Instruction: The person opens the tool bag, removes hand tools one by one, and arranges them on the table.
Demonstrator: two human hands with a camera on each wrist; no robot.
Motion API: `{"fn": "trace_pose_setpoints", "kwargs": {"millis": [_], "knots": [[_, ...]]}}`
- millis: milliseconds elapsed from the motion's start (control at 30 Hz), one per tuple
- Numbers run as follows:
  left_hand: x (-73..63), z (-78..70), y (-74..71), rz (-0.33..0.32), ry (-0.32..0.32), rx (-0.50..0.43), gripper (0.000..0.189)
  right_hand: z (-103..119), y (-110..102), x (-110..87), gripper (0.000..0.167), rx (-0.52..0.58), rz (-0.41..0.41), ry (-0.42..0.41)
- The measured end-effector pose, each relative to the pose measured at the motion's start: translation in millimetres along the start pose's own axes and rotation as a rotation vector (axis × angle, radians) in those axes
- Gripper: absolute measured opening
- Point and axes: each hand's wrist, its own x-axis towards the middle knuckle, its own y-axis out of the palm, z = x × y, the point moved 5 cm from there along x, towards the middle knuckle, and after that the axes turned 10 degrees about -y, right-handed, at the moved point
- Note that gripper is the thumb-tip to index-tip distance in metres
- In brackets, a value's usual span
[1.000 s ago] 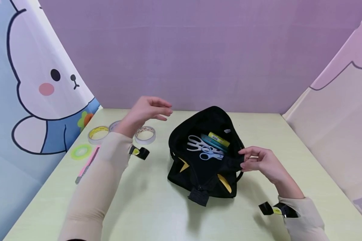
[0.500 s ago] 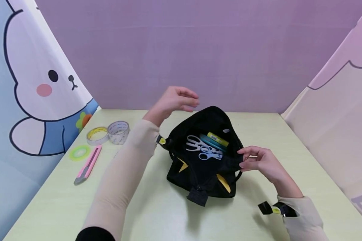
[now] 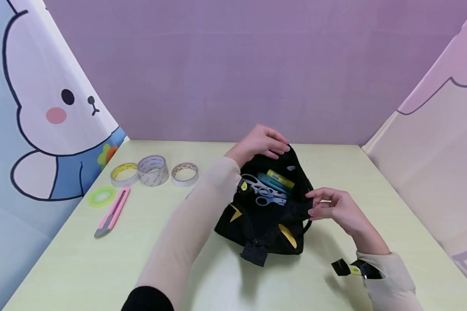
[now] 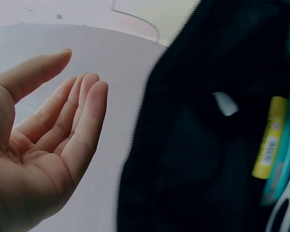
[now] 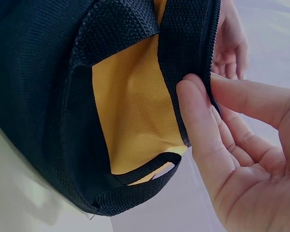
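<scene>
A black cloth bag with yellow patches stands on the table, its zipped mouth spread wide. My right hand pinches the right edge of that mouth between thumb and fingers, seen close up along the zipper in the right wrist view. Over the bag's far left rim hovers my left hand, holding nothing; the left wrist view has its loosely bent fingers apart from the cloth. Inside lie a yellow labelled tube, a teal item, and scissors with pale blue handles. The left sleeve partly covers white-handled scissors.
Left on the table are a yellow-cored tape roll, a wide clear tape roll, another tape roll, a green ring-shaped roll and a pink utility knife. A purple backdrop stands behind.
My left hand has moved right from beside the tape rolls, rising and then lowering to the bag's far rim. The right hand keeps its grip on the bag's edge.
</scene>
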Motion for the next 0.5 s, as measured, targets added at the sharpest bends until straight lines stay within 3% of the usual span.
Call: {"fn": "trace_pose_setpoints", "kwargs": {"millis": [233, 500], "knots": [[17.6, 34.3, 10.3, 0.04, -0.113, 0.068, 0.025, -1, 2, -0.3, 0.031, 0.002, 0.002, 0.007], [26.8, 70.7, 18.4, 0.029, -0.14, 0.135, 0.03, -1, 3, -1.4, 0.031, -0.006, -0.009, 0.011]]}}
